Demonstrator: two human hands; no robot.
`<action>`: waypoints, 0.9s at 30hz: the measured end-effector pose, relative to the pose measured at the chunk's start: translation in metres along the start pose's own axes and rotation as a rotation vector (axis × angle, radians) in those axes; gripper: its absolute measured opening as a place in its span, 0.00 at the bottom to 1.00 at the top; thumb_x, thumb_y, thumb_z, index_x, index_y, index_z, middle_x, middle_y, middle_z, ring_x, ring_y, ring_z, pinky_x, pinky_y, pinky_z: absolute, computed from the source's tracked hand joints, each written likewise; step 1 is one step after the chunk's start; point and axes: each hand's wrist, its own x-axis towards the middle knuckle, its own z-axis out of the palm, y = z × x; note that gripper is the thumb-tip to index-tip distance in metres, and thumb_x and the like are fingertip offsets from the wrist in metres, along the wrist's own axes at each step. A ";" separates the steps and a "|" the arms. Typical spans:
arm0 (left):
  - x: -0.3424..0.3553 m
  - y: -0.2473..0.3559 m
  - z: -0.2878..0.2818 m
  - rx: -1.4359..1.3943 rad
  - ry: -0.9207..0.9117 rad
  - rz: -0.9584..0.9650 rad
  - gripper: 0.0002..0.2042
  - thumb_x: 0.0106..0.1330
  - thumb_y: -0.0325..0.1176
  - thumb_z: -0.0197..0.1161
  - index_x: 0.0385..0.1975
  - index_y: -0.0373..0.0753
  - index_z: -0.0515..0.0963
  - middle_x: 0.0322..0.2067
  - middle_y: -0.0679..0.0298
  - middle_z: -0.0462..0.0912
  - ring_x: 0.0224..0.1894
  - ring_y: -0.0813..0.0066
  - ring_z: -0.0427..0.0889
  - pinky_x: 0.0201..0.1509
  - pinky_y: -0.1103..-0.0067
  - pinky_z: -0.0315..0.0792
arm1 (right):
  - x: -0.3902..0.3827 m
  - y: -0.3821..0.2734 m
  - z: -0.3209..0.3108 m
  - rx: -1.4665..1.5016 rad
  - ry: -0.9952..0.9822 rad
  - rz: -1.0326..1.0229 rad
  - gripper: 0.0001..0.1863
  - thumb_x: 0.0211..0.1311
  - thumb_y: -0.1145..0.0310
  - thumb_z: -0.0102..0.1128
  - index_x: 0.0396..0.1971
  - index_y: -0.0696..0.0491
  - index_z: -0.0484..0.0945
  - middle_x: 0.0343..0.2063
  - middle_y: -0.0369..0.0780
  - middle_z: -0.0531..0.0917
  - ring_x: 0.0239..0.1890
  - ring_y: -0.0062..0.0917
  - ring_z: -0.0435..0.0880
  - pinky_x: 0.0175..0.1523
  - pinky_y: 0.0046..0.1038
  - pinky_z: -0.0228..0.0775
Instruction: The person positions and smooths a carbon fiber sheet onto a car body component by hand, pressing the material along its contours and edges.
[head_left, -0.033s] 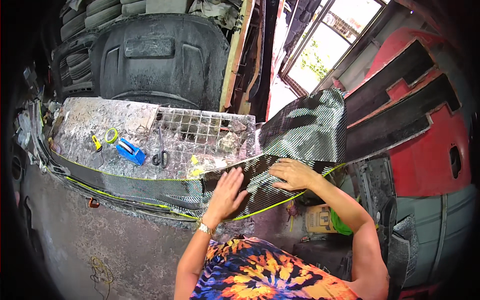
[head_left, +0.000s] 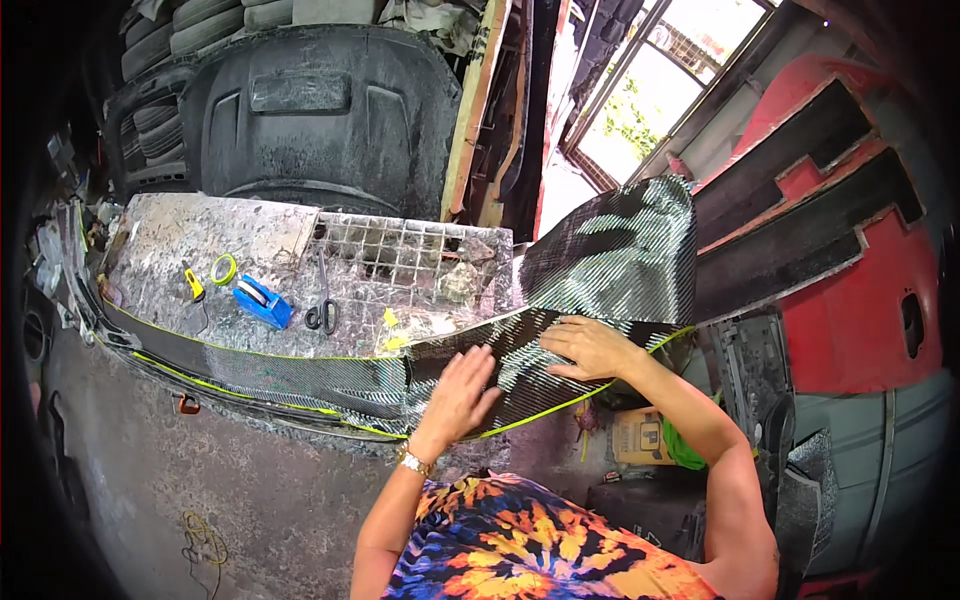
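Glossy black woven carbon-fibre cloth (head_left: 610, 255) lies over the right end of a long curved part, and a broad flap of it sticks out past the table's far right corner. Both palms rest on this cloth. My left hand (head_left: 463, 390) is flat with its fingers stretched out, just right of a seam across the strip. Further right, my right hand (head_left: 588, 347) lies with fingers spread, pointing left. Neither hand holds anything. Yellow-green tape (head_left: 540, 413) runs along the near edge. A greyer woven strip (head_left: 290, 376) continues left along the part.
On the stained table (head_left: 160, 240) are a yellow cutter (head_left: 194, 286), a tape roll (head_left: 223, 268), a blue tape dispenser (head_left: 262, 302) and black scissors (head_left: 326, 312). A metal grid (head_left: 400, 250) sits behind. A black car hood (head_left: 320, 130) stands beyond; red panels (head_left: 860, 320) lean right.
My left hand has slid slightly to the right and nearer across the cloth. My right hand stays at almost the same spot.
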 end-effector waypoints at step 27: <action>-0.032 0.012 0.008 -0.098 0.035 -0.221 0.29 0.69 0.45 0.60 0.64 0.33 0.67 0.61 0.51 0.72 0.64 0.54 0.70 0.72 0.59 0.58 | 0.025 -0.036 0.012 0.179 0.051 0.068 0.24 0.64 0.52 0.61 0.48 0.58 0.80 0.48 0.46 0.84 0.52 0.37 0.81 0.60 0.38 0.69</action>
